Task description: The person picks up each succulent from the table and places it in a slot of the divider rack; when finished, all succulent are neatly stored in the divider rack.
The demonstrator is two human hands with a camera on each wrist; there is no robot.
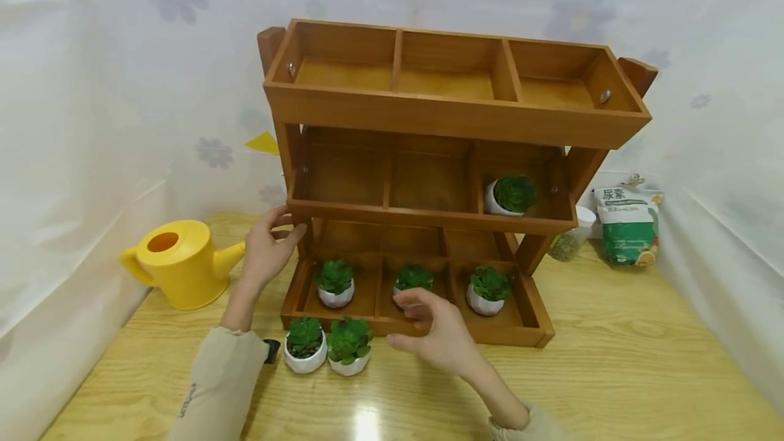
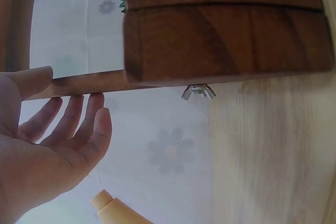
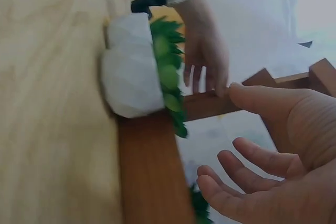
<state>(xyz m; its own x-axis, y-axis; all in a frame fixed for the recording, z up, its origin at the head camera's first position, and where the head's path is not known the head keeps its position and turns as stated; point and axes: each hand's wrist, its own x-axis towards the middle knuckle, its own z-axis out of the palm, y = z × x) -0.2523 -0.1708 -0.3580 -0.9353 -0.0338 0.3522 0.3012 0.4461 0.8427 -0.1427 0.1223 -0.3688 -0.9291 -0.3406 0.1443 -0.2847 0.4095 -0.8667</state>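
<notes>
A three-tier wooden plant stand (image 1: 456,111) stands on the table. My left hand (image 1: 266,250) grips its left upright; in the left wrist view the thumb lies on one side of the wooden post (image 2: 86,83), the fingertips on the other. My right hand (image 1: 444,339) holds nothing, its fingers loosely bent before the bottom tier, partly covering the middle succulent (image 1: 412,278). Left and right of that sit a potted succulent (image 1: 335,284) and another succulent (image 1: 488,290). Two white-potted succulents, a left one (image 1: 305,346) and a right one (image 1: 349,346), stand on the table before the stand.
One succulent (image 1: 510,194) sits in the middle tier's right compartment. A yellow watering can (image 1: 184,264) stands at the left, its spout towards my left hand. Behind the stand on the right are a clear cup (image 1: 572,237) and a green-and-white bag (image 1: 629,226).
</notes>
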